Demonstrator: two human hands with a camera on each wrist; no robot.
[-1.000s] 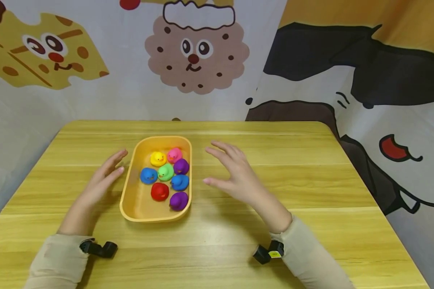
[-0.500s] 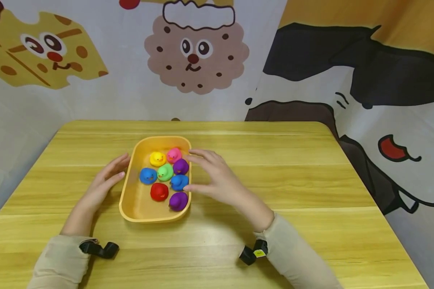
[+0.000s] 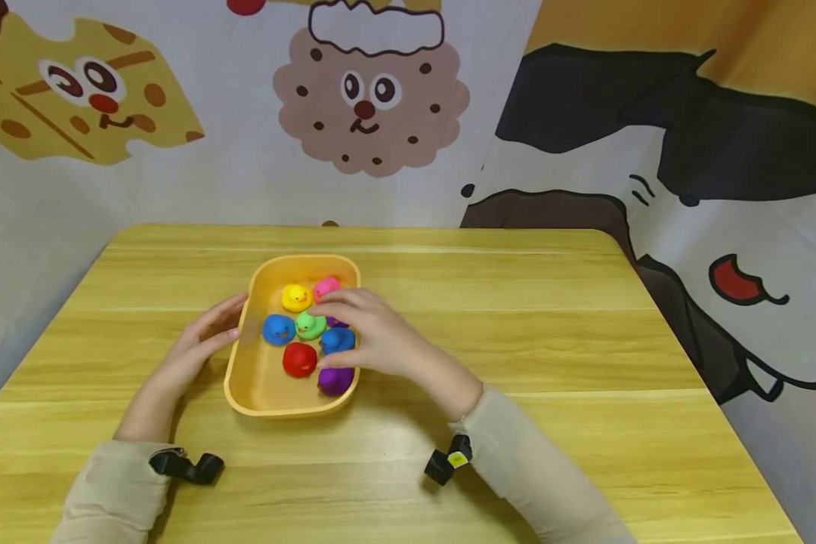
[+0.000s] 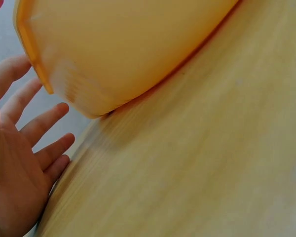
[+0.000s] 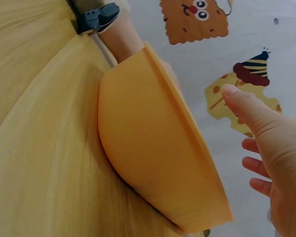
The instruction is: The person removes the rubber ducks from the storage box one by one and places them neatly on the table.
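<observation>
A yellow-orange plastic tray holds several small rubber ducks. My left hand is at its left side, fingers relaxed and fingertips right at the rim; the left wrist view shows those fingers spread beside the tray wall. Over the right rim reaches my right hand, thumb and fingers apart above the blue duck. It partly covers the pink duck and two purple ducks, the nearer one by the thumb. The green duck and red duck lie just left of the fingertips.
A yellow duck and another blue duck sit at the tray's left. The tray stands on a wood-grain table. Behind it hangs a cartoon-printed cloth. Both wrists carry small black cameras.
My right hand has moved left from beside the tray to over its right-hand ducks. My left hand has shifted slightly right, up to the rim. Tray and ducks stay in place.
</observation>
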